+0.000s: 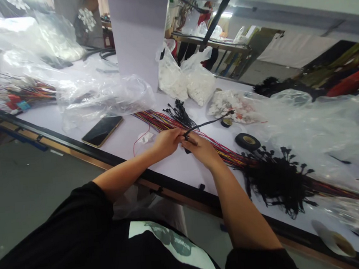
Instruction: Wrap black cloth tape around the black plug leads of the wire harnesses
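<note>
My left hand [168, 143] and my right hand [200, 147] meet over the bench, fingers pinched round a black-wrapped cable [208, 124]. One end of the cable, with a small connector, sticks out to the upper right. A dark piece shows just under my right fingers; what it is I cannot make out. Behind the hands runs a long bundle of red, yellow and black wires [153, 121]. On it lies a small cluster of black connectors [180, 112]. To the right, a big heap of black connector leads [279, 180] rests across the same bundle.
A phone [103, 131] lies left of my hands. A roll of black tape [247, 141] sits to the right, with bags of white connectors [187, 81] behind. Plastic sheeting [317, 126] covers the right side. Another person [79, 17] stands across the bench at upper left.
</note>
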Tool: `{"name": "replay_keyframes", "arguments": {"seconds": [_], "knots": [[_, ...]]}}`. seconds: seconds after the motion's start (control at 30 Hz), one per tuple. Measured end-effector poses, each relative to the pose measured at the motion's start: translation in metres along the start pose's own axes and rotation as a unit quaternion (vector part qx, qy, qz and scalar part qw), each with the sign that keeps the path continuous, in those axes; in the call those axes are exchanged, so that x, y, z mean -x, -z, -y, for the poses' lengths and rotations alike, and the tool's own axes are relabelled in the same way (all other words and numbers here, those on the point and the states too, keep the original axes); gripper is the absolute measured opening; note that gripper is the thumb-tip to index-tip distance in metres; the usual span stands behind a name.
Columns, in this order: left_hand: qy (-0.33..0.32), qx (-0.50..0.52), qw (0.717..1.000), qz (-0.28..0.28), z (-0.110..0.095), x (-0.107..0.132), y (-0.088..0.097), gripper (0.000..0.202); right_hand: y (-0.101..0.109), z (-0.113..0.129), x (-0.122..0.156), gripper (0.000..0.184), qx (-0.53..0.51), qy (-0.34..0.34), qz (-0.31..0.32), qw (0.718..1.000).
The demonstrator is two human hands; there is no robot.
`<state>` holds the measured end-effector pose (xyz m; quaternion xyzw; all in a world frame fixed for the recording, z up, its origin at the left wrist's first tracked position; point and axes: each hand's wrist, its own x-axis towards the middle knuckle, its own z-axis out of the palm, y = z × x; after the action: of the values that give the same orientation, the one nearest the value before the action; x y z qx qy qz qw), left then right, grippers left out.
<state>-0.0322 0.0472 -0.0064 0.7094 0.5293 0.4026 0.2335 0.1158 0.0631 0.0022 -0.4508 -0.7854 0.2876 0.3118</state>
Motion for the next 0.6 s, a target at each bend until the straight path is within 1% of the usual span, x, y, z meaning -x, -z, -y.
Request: {"name": "replay_keyframes", "arguments": {"seconds": [0.07,0.1,0.17,0.27,0.33,0.37,0.43,0.53,0.6], "knots": [[0.032,0.051,0.998,0.002,-0.0018,-0.0011,-0.0005,0.009,0.0020,0.0020,-0.0016,0.033,0.112,0.024,0.023,0.993],[0.053,0.084,0.995,0.009,-0.0026,-0.0017,-0.0009,0.013,0.0033,0.0034,-0.0021,0.036,0.174,0.037,0.029,0.984],[0.091,0.164,0.982,0.028,-0.0035,-0.0031,-0.0019,0.018,0.0058,0.0055,-0.0029,0.040,0.270,0.063,0.021,0.961],[0.112,0.285,0.950,0.059,-0.0029,-0.0049,-0.0037,0.015,0.0084,0.0054,-0.0033,0.042,0.344,0.094,0.009,0.934],[0.118,0.330,0.934,0.063,-0.0020,-0.0059,-0.0042,0.016,0.0092,0.0039,-0.0034,0.044,0.371,0.103,0.011,0.923],[0.124,0.336,0.932,0.065,-0.0015,-0.0062,-0.0042,0.020,0.0095,0.0031,-0.0034,0.046,0.382,0.107,0.016,0.918],[0.131,0.320,0.935,0.073,-0.0002,-0.0067,-0.0034,0.023,0.0095,0.0021,-0.0034,0.048,0.396,0.121,0.028,0.910],[0.121,0.256,0.953,0.103,0.0027,-0.0070,-0.0019,0.014,0.0084,0.0020,-0.0030,0.044,0.414,0.138,0.036,0.899],[0.102,0.187,0.971,0.108,0.0048,-0.0071,-0.0020,0.008,0.0068,0.0023,-0.0025,0.042,0.429,0.135,0.040,0.892]]}}
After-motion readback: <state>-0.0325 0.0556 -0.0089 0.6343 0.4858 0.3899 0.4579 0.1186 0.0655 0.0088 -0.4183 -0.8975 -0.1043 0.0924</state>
